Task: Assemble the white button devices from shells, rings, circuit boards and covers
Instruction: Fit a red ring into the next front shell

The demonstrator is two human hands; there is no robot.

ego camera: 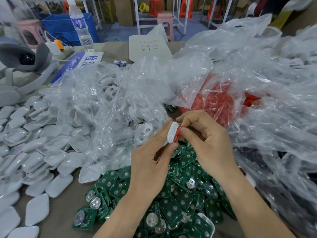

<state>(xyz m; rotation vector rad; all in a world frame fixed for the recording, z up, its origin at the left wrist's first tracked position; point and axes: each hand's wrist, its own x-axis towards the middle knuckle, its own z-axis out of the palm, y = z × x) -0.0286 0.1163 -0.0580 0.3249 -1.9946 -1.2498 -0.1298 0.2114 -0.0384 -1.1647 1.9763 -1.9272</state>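
— What are those hands busy with?

— The left hand (151,162) is holding a white shell (171,134) up on edge, just right of the frame's centre. Its grip is curling round the rim, thumb underneath and fingertips on top. The right hand (209,143) is meeting it with a tight grip, thumb and forefinger pinching a red ring (177,134) against the shell's open side.

— Is the ring going in?

— That's how I'm reading it. The piece is edge-on to us, so I can't tell how far it is seated. To do it well, I'd be working a fingertip round the rim bit by bit while the left hand is bracing the back, so the ring isn't tipping in on one side.

— And what's lying around them?

— At the lower left, white pieces I'm taking for covers (34,160) are lying heaped on the table (65,217). Left of centre, a clear bag of shells (109,103) is sagging open. Green circuit boards (180,194) are piling up right under the wrists. Above and right of the hands, a bag of red rings (221,98) is showing through crumpled plastic.

— Anything getting in the way?

— The loose plastic is crowding in close on both sides, and I'd guess it's going to snag any reach for parts.
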